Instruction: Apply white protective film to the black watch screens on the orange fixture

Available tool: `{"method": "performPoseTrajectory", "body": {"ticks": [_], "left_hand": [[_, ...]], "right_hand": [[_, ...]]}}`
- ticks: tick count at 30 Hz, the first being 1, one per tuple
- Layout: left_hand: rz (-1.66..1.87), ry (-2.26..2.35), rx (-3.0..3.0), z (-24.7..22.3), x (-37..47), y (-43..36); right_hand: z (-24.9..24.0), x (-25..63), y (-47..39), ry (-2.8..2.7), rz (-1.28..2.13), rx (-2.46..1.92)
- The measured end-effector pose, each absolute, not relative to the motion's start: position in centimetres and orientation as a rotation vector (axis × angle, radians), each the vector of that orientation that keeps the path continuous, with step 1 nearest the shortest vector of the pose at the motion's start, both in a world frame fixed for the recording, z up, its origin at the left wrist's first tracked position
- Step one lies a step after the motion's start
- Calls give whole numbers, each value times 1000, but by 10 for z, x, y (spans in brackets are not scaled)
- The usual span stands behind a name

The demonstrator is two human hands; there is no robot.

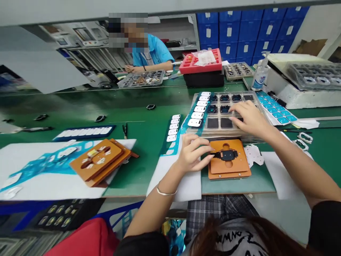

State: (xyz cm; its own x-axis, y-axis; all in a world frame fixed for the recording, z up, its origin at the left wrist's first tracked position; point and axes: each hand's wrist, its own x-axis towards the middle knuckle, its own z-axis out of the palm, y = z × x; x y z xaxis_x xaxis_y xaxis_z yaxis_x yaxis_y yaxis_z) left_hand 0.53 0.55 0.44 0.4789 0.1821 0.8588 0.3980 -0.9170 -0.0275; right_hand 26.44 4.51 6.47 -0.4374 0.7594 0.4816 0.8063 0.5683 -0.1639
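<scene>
My left hand point(194, 153) is beside the orange fixture point(226, 170), its fingertips closed on the end of a thin black strip. That strip joins a black square part point(228, 155) seated in the middle of the fixture. My right hand point(246, 115) reaches over the clear compartment tray point(229, 133) behind the fixture, thumb and fingers apart, fingertips near a black part point(225, 108) in the middle row. Nothing shows between those fingers. Several black parts fill the back compartments. Blue film with white frames point(198, 113) overlaps the tray's left side.
Another orange fixture point(97, 160) lies on white foam at left, near tweezers point(125, 131). Small black frames point(150, 106) dot the green bench. A red tray on a black box point(205, 79), a bottle point(259, 76) and a foam box point(290, 94) stand behind. A person point(151, 53) sits opposite.
</scene>
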Motion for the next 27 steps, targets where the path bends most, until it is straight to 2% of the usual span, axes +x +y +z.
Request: {"method": "performPoseTrajectory", "body": {"ticks": [3, 6, 10, 16, 20, 22, 24, 27], "left_hand": [[-1476, -610, -2493, 3, 3, 8], [-1491, -627, -2506, 1, 1, 11], [-1428, -679, -2564, -2, 2, 14], [-1196, -835, -2777, -2, 3, 12], [-995, -695, -2987, 0, 9, 8], [-943, -551, -3067, 1, 13, 5], [-914, -425, -3127, 2, 15, 2], [-870, -376, -3211, 3, 16, -2]], "right_hand": [[68, 266, 80, -2503, -199, -1346], [68, 269, 105, -2563, -265, -1236], [76, 276, 118, -2502, -61, -1017], [93, 282, 69, -2206, 245, -920], [78, 284, 25, -2516, 498, -727], [62, 281, 12, -2596, 614, -764], [49, 275, 4, -2562, 607, -850], [40, 269, -5, -2461, 396, -811]]}}
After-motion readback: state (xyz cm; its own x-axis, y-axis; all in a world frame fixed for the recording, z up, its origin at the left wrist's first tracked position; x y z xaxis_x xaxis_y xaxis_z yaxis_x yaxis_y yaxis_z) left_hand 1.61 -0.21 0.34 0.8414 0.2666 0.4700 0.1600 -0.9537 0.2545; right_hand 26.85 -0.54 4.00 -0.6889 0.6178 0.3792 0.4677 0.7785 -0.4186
